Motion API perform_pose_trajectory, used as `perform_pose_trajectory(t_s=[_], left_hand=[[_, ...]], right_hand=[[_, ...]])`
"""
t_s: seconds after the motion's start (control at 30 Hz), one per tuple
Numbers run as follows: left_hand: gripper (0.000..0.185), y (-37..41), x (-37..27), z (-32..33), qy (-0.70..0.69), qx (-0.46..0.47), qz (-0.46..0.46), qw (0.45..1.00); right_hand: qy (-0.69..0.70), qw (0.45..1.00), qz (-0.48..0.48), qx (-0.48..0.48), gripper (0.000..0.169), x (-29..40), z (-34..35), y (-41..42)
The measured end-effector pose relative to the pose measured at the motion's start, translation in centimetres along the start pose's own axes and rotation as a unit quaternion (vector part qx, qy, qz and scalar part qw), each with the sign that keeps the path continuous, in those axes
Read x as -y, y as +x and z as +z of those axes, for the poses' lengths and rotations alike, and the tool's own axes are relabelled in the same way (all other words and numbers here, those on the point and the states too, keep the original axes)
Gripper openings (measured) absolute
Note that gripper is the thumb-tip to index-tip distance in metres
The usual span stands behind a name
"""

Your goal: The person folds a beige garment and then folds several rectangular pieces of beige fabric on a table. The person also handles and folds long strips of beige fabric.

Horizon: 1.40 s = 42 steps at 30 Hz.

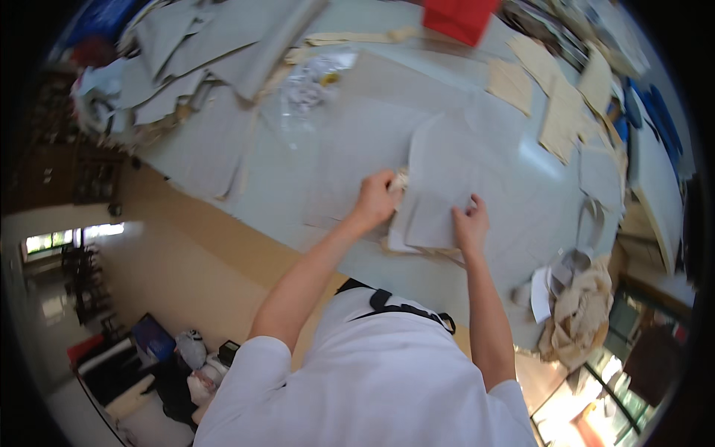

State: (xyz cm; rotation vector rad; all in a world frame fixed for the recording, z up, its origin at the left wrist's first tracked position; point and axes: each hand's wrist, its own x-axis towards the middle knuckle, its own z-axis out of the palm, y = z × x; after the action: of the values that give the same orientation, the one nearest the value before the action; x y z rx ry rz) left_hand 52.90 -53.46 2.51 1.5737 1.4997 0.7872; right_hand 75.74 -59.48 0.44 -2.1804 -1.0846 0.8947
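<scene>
A stack of pale grey sheets, paper or thin cloth (pixel 441 173), lies on the work table before me. My left hand (pixel 378 198) is at the left edge of the stack, its fingers closed around a small crumpled cream piece (pixel 400 180). At the lower right edge of the stack, my right hand (pixel 472 223) has its thumb and fingers apart; whether it pinches a sheet I cannot tell. Beneath and beyond the stack spreads a larger translucent grey sheet (pixel 368 123). Cream material shows under the stack's lower edge.
A clear plastic bag (pixel 313 84) with small items lies beyond my left hand. Grey cut sheets (pixel 223 50) are heaped at far left, cream cloth pieces (pixel 558 100) at far right. A red bag (pixel 461 19) stands at the back. Crumpled beige cloth (pixel 581 307) hangs at the right edge.
</scene>
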Motion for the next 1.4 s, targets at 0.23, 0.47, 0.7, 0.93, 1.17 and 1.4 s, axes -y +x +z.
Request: perform_pose_trajectory(t_s=[0.23,0.47,0.7,0.93,1.17,1.4], left_hand=[[0.007,-4.8,2.7,-13.8,-0.072,-0.251,-0.096,0.961],[0.022,-7.4,4.6,-16.6,-0.189,-0.233,-0.073,0.951],[0.025,-7.4,2.1,-10.6,0.007,-0.037,0.04,0.998],[0.056,-7.4,12.0,-24.6,0.344,-0.094,-0.091,0.93],[0.066,-0.5,18.4,-35.5,0.458,-0.057,-0.13,0.877],[0.067,-0.9,23.3,-36.7,0.425,-0.052,-0.018,0.903]], right_hand=[[-0.033,0.998,0.023,-0.046,0.044,-4.6,-2.0,0.4],[-0.096,0.953,-0.233,-0.169,0.035,0.8,-3.1,-3.8],[0.008,0.944,-0.318,0.089,0.029,9.5,4.3,-6.9],[-0.008,0.884,-0.442,0.151,0.029,17.8,11.9,-8.8],[-0.109,0.81,-0.567,0.103,0.042,30.4,23.1,-8.4],[-0.301,0.822,-0.482,0.044,0.048,29.1,32.9,-0.2]])
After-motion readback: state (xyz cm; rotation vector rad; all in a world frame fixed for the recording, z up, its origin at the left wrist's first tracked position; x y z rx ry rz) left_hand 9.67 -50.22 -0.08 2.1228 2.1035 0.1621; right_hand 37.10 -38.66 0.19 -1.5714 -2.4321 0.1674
